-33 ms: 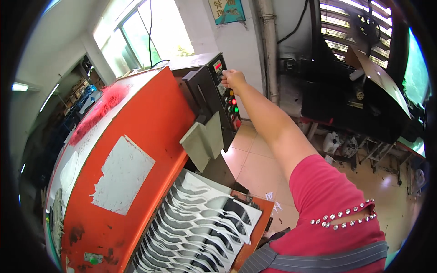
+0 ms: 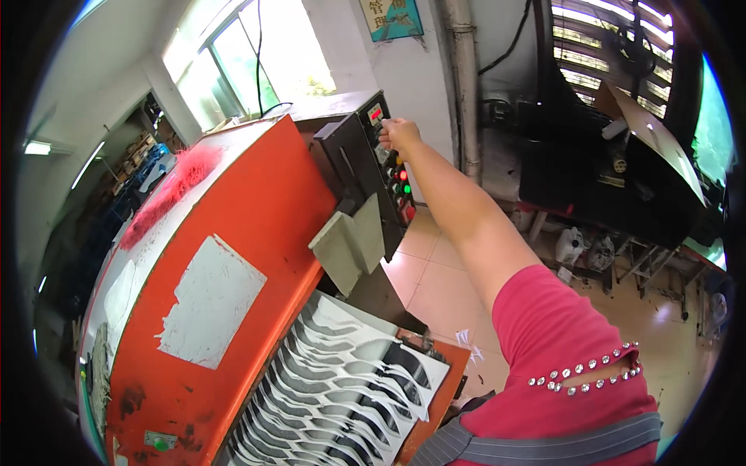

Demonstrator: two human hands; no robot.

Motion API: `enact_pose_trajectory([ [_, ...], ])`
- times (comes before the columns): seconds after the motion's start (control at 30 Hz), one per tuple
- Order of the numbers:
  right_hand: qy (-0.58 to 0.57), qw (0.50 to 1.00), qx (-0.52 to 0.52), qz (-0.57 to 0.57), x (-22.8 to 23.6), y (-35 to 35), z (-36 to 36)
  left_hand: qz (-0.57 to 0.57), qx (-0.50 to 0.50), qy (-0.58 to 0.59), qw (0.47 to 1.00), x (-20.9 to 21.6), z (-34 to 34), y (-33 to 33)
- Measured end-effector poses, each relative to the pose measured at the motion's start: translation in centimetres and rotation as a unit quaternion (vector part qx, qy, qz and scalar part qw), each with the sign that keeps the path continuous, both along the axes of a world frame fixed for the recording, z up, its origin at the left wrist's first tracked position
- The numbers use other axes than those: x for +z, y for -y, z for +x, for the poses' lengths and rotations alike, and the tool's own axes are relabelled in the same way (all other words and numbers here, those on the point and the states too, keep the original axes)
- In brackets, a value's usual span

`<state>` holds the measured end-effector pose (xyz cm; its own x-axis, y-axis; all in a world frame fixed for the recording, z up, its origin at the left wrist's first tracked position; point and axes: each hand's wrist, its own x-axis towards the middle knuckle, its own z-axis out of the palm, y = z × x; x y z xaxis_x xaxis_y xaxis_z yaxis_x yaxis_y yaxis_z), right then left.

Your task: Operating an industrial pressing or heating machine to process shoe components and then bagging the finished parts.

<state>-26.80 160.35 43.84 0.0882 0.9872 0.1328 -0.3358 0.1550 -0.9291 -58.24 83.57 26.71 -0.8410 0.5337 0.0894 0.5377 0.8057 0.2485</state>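
Note:
My right arm stretches out to the dark control box [image 2: 347, 159] at the end of a large orange-red machine [image 2: 264, 171]. At the upper part of its panel my right hand [image 2: 401, 137] is closed, fingers pinched together against the panel face. What the fingertips grip is hidden. Just above them glows a small red display [image 2: 376, 114]. Below the hand sit lit buttons, among them a green button [image 2: 407, 189] and a red button [image 2: 409, 213]. My left hand is out of view.
White sheet material [image 2: 330, 388] cut into wavy strips lies over a dark surface below the machine. A bent grey-green plate [image 2: 339, 250] juts from the control box. Red fluffy material [image 2: 175, 190] rests on the machine top. A black table [image 2: 590, 190] stands at right, with white jugs [image 2: 569, 245] beneath.
The view has shifted very slightly. My right hand stays at the control panel in the same closed pose.

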Motion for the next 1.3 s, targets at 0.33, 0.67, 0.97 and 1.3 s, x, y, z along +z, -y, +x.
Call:
enact_pose_trajectory([
  [0.33,-0.046,0.995,-0.078,-0.045,-1.1,-7.4,-1.7,0.007,0.051,-0.066,0.996,-1.0,0.9,-1.3],
  [0.67,-0.105,0.993,0.002,-0.057,-1.7,-8.0,-1.1,0.004,0.044,-0.095,0.994,-1.9,0.6,-0.7],
  [0.97,-0.114,0.991,0.013,-0.075,-1.5,-8.4,-0.5,0.01,0.046,-0.125,0.991,-2.1,1.1,0.2],
  [1.3,-0.134,0.985,0.102,-0.019,-2.3,-10.3,-6.0,-0.003,0.104,-0.175,0.979,-0.5,5.4,4.8],
])
